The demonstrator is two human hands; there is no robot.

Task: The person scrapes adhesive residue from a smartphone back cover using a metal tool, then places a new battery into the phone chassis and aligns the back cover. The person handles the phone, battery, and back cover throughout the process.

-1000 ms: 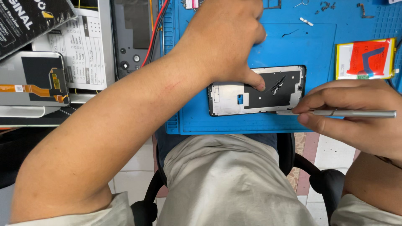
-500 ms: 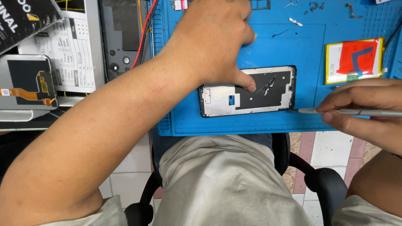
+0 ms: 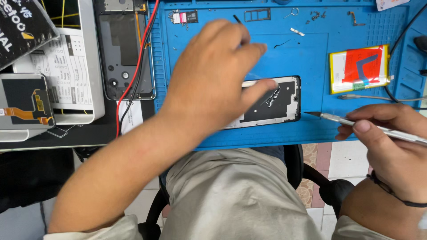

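A phone frame (image 3: pixel 271 104), black inside with a silver rim, lies on the blue work mat (image 3: pixel 311 58). My left hand (image 3: pixel 213 71) hovers over its left half, fingers spread and blurred, with one fingertip near the frame's top edge; it holds nothing that I can see. My right hand (image 3: pixel 391 138) sits at the mat's front right corner and grips a thin metal blade tool (image 3: pixel 342 119), whose tip points left and stops just right of the frame.
A yellow and red battery (image 3: pixel 360 69) lies at the mat's right. Small screws, a tray and parts are scattered along the mat's far edge. A phone back cover (image 3: pixel 124 44) with red and black wires, a screen part (image 3: pixel 24 100) and boxes sit to the left.
My left hand has lifted off the frame and spread its fingers. The right hand drew the blade tool slightly back to the right, away from the frame's edge.
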